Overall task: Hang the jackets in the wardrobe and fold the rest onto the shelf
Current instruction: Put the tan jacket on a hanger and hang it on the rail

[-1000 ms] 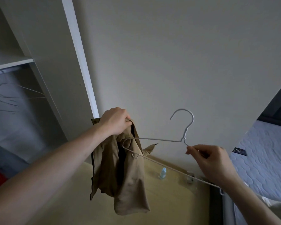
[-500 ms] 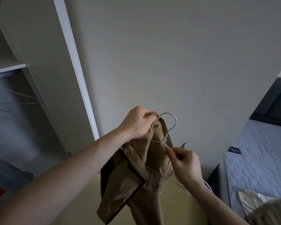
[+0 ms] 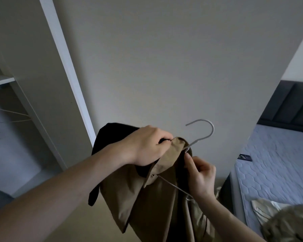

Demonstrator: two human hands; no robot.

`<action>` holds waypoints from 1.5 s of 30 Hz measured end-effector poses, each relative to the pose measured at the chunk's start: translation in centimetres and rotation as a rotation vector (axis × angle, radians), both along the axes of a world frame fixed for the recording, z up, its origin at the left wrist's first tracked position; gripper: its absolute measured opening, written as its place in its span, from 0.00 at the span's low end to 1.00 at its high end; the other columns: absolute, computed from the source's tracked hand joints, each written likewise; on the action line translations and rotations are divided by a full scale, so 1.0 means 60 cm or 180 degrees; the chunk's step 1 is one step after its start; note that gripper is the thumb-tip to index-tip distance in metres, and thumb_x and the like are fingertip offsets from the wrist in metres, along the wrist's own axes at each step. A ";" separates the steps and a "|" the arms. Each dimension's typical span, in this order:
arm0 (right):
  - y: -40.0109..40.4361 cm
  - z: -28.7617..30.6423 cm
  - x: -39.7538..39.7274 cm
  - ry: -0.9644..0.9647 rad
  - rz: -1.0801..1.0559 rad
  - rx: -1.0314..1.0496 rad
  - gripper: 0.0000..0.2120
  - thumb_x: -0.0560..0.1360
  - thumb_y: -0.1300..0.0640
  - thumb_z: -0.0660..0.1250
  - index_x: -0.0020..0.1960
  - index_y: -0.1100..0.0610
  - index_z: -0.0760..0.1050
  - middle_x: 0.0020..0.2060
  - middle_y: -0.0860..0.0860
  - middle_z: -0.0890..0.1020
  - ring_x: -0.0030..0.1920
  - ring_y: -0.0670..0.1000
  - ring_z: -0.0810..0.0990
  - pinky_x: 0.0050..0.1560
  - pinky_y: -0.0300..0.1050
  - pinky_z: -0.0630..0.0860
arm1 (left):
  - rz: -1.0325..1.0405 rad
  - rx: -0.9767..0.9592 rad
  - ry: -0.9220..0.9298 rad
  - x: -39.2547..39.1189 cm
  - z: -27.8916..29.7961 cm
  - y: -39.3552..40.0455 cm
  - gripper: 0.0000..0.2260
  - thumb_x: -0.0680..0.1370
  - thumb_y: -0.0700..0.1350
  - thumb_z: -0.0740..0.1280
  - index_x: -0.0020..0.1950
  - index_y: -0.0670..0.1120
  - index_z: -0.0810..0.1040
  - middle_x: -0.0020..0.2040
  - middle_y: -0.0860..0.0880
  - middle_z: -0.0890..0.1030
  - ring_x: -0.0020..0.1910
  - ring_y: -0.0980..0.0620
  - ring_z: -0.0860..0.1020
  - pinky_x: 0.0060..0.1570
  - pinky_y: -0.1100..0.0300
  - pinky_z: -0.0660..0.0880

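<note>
1. Up in front of the pale wall (image 3: 164, 58), a tan jacket (image 3: 138, 194) with a black lining hangs in mid-air between both hands, well short of the wardrobe (image 3: 38, 95) on the left.
2. Left hand (image 3: 145, 145): fingers curled tight, pinching the jacket's collar at its top edge, with the dark lining bunched beneath the palm.
3. Right hand (image 3: 199, 175): thumb and forefinger pinch the neck of a white wire hanger (image 3: 202, 131) just beneath its hook; the other fingers are curled in.
4. The hanger's hook stands above the collar, open end to the left. One wire arm runs down through the jacket and shows again below the collar, sloping toward the right wrist.
5. The wardrobe's white front edge slants up the left side; inside it are a shelf (image 3: 0, 81) and some thin wire hangers (image 3: 12, 116), dim and hard to make out.
6. At right lies a bed with a quilted mattress (image 3: 273, 163), a small dark card or packet (image 3: 245, 157) on it; its printing is too small to read. A crumpled pale garment (image 3: 273, 212) lies at the lower right corner.
7. No brand, label or legible writing shows on the jacket or hanger.
</note>
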State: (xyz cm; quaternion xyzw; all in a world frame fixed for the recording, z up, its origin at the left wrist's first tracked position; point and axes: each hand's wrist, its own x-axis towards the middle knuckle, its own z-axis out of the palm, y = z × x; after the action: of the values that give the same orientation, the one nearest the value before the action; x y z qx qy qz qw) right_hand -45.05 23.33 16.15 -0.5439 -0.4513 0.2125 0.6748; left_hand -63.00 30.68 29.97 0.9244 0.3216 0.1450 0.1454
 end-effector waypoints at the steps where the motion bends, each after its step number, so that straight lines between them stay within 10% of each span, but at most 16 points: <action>1: -0.001 0.004 -0.002 0.0005 -0.0003 -0.0008 0.16 0.75 0.40 0.70 0.34 0.47 0.84 0.28 0.49 0.82 0.29 0.46 0.80 0.29 0.38 0.73 | 0.0070 0.0150 0.0151 -0.003 0.003 0.008 0.11 0.79 0.52 0.56 0.42 0.53 0.75 0.36 0.56 0.78 0.39 0.54 0.76 0.40 0.49 0.75; 6: -0.001 0.004 0.010 -0.0049 -0.0162 -0.0048 0.16 0.78 0.46 0.73 0.36 0.55 0.85 0.30 0.59 0.82 0.33 0.61 0.79 0.35 0.60 0.76 | -0.0052 0.1196 0.0610 -0.017 -0.002 0.046 0.12 0.78 0.57 0.62 0.57 0.61 0.83 0.44 0.59 0.82 0.52 0.55 0.73 0.53 0.56 0.63; 9: -0.007 -0.003 0.016 -0.0033 -0.0115 -0.0129 0.18 0.78 0.44 0.72 0.36 0.54 0.85 0.28 0.59 0.79 0.31 0.50 0.74 0.33 0.55 0.71 | -0.0123 0.0847 0.0357 -0.012 -0.019 0.054 0.09 0.81 0.56 0.63 0.54 0.59 0.82 0.45 0.60 0.83 0.50 0.55 0.77 0.58 0.53 0.68; 17: -0.045 -0.025 0.051 -0.0952 -0.0488 0.0375 0.01 0.80 0.50 0.69 0.51 0.46 0.79 0.46 0.44 0.80 0.47 0.49 0.79 0.48 0.37 0.72 | 0.0103 0.0894 -0.0391 -0.030 -0.027 0.082 0.15 0.79 0.63 0.57 0.49 0.58 0.79 0.41 0.63 0.79 0.41 0.57 0.75 0.36 0.59 0.68; 22: -0.080 -0.142 0.044 -0.1476 0.0183 -0.0532 0.09 0.76 0.43 0.73 0.43 0.43 0.75 0.39 0.43 0.80 0.40 0.48 0.79 0.37 0.40 0.73 | 0.0205 0.1116 -0.0559 -0.047 0.011 0.095 0.17 0.78 0.62 0.59 0.48 0.54 0.82 0.43 0.57 0.82 0.41 0.53 0.77 0.37 0.54 0.75; 27: -0.007 -0.177 0.028 -0.0679 0.0588 -0.1887 0.46 0.64 0.32 0.80 0.76 0.42 0.64 0.66 0.36 0.73 0.65 0.42 0.74 0.64 0.43 0.73 | 0.0191 0.1234 -0.0637 -0.050 0.054 0.094 0.15 0.78 0.60 0.62 0.47 0.52 0.82 0.42 0.55 0.82 0.40 0.50 0.76 0.38 0.53 0.75; 33: 0.091 -0.151 0.009 -0.0298 0.0973 -0.1679 0.28 0.72 0.44 0.79 0.68 0.44 0.74 0.59 0.34 0.77 0.71 0.48 0.73 0.65 0.43 0.70 | 0.0283 0.1012 -0.0899 -0.077 0.099 0.093 0.15 0.79 0.56 0.65 0.44 0.47 0.82 0.38 0.51 0.81 0.39 0.45 0.76 0.39 0.47 0.75; 37: 0.121 -0.125 0.027 -0.0314 0.1212 -0.1843 0.46 0.68 0.41 0.82 0.78 0.41 0.61 0.67 0.38 0.69 0.68 0.44 0.66 0.71 0.49 0.69 | 0.0345 0.0829 -0.1122 -0.104 0.111 0.091 0.13 0.77 0.52 0.67 0.46 0.44 0.84 0.39 0.47 0.83 0.42 0.40 0.78 0.41 0.46 0.76; 45: 0.168 -0.096 0.051 -0.1167 0.0762 -0.1306 0.07 0.79 0.55 0.72 0.57 0.53 0.83 0.55 0.49 0.82 0.58 0.51 0.81 0.58 0.45 0.78 | 0.0251 0.0452 -0.1371 -0.140 0.138 0.091 0.11 0.77 0.53 0.68 0.54 0.52 0.86 0.46 0.53 0.87 0.44 0.57 0.83 0.43 0.53 0.80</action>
State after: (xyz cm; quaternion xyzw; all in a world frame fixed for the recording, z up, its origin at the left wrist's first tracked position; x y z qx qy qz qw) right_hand -42.02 33.40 10.37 -0.6411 -0.5742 0.2755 0.4282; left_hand -71.39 36.11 38.24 0.8667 0.3080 0.3668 0.1394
